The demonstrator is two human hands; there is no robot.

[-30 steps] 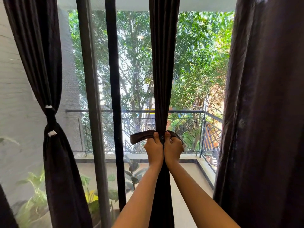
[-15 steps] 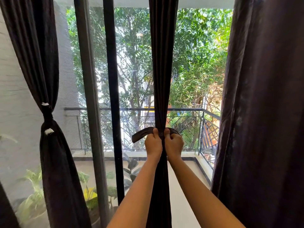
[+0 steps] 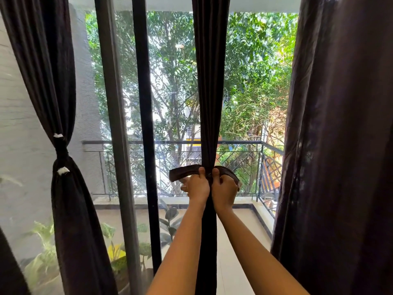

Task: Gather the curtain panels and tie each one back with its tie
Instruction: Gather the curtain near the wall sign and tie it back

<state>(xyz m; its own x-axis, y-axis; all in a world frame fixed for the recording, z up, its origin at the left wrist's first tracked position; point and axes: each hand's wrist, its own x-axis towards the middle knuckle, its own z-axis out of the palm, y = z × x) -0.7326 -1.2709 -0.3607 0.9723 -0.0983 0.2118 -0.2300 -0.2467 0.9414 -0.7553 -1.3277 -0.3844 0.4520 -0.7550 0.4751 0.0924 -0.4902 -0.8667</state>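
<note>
A dark brown middle curtain panel (image 3: 209, 81) hangs bunched into a narrow column. A matching fabric tie (image 3: 182, 172) wraps round it at railing height. My left hand (image 3: 197, 185) grips the tie's left end, which sticks out to the left. My right hand (image 3: 224, 186) grips the right end against the panel. Both thumbs press at the crossing on the front. At the left, another panel (image 3: 63, 209) is bound by its own tie (image 3: 61, 153) with white tabs. A wide panel (image 3: 340, 145) hangs loose on the right.
Behind the curtains stand a glass sliding door with a black frame (image 3: 144, 103) and a grey frame (image 3: 114, 124). Beyond lie a balcony with a metal railing (image 3: 240, 142), potted plants (image 3: 170, 220) and trees.
The view shifted slightly; my hands stay at the crossing, holding the tie ends tight against the middle panel. The tie's left end still sticks out.
</note>
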